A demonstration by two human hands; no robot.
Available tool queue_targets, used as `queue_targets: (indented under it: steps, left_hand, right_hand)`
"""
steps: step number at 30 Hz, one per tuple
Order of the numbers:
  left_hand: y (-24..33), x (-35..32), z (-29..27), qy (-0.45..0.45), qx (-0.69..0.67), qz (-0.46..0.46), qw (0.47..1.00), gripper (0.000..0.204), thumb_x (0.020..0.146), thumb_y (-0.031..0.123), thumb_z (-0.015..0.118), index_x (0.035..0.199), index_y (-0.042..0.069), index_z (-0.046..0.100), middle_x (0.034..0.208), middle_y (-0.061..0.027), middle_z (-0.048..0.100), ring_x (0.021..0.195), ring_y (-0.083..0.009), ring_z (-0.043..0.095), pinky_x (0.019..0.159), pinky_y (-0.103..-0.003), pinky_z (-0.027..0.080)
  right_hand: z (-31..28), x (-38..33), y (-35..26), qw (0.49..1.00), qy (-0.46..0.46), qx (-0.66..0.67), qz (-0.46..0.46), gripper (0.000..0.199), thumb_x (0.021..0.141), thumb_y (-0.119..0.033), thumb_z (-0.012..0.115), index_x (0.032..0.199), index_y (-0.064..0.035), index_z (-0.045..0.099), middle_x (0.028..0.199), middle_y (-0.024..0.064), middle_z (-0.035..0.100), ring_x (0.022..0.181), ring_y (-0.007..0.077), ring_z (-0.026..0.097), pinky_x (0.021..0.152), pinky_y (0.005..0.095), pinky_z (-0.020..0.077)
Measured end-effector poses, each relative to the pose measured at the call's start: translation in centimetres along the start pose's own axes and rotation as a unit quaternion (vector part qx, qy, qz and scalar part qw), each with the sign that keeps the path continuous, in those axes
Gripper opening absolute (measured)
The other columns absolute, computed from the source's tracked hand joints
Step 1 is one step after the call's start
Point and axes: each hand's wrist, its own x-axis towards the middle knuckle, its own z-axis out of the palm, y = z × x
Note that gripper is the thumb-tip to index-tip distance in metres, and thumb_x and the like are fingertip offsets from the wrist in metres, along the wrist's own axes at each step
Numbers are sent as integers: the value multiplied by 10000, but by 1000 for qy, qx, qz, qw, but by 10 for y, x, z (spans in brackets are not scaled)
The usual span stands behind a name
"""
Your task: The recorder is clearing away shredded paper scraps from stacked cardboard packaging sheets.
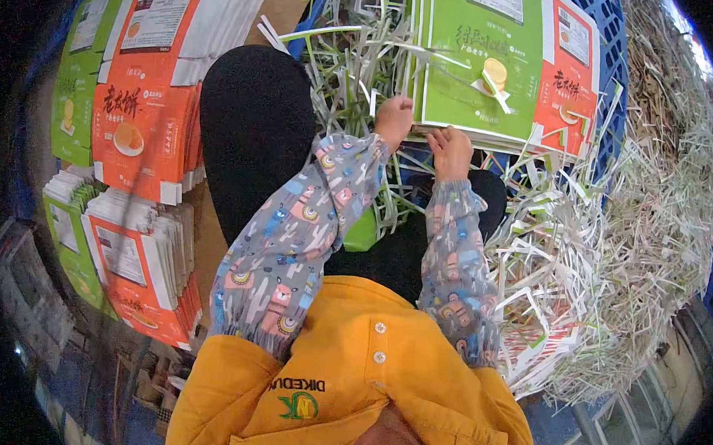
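Note:
A thick stack of printed green cardboard sheets lies in front of me, with orange printed sheets at its right side. My left hand is closed at the stack's near left corner; its curled fingers hide what they hold, if anything. At the near edge of the green stack, my right hand has its fingers and thumb pinched together on the sheets' rim. Loose paper strips lie left of the stack, close to my left hand, and some strips lie across the top sheet. Patterned grey sleeves cover both forearms.
At the left stand stacks of orange printed cardboard and green ones on brown cardboard. A large heap of shredded paper strips spreads along the right. A blue plastic crate edges the stack, and my dark-clothed leg lies left of it.

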Motion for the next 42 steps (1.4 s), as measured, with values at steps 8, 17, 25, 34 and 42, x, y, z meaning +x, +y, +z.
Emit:
queue_targets:
  steps: [8, 17, 25, 34, 42]
  left_hand:
    - [43, -16, -9, -149, -179, -92, 968, 166, 737, 27, 497, 883, -19, 561, 742, -59, 581, 654, -105, 541, 570, -214, 441]
    - [18, -15, -4, -83, -48, -72, 993, 244, 731, 34, 472, 941, -49, 565, 821, -97, 612, 715, -157, 569, 636, -242, 439]
    - [12, -18, 3, -149, -169, -107, 968, 310, 714, 28, 463, 1011, -26, 535, 845, -70, 601, 727, -144, 562, 648, -238, 444]
    - [39, -24, -7, -206, -270, -191, 921, 251, 755, 35, 455, 991, 22, 539, 830, -31, 584, 677, -86, 514, 608, -217, 416]
    - [6, -17, 5, -87, -85, -58, 991, 349, 708, -4, 410, 1039, -64, 502, 921, -121, 588, 792, -192, 556, 722, -259, 427]
  right_hand:
    - [-5, 16, 6, 987, -37, 145, 52, 223, 847, -154, 474, 1008, -3, 443, 931, 136, 529, 841, 245, 543, 736, 378, 473]
    - [-11, 3, -26, 976, 35, 155, -146, 193, 763, 27, 510, 894, -14, 375, 869, 136, 512, 693, 230, 553, 546, 339, 501]
    - [-29, 47, 21, 990, 33, 113, -73, 192, 755, 3, 543, 906, -45, 435, 816, 102, 529, 656, 207, 546, 506, 302, 465]
    - [-21, 35, -3, 989, 78, 95, 76, 241, 811, -121, 518, 1036, -57, 459, 940, 96, 533, 813, 230, 538, 680, 412, 465]
    - [-22, 39, -10, 975, -27, 215, -45, 249, 846, -134, 474, 1077, -45, 443, 980, 104, 518, 824, 237, 532, 709, 398, 463]
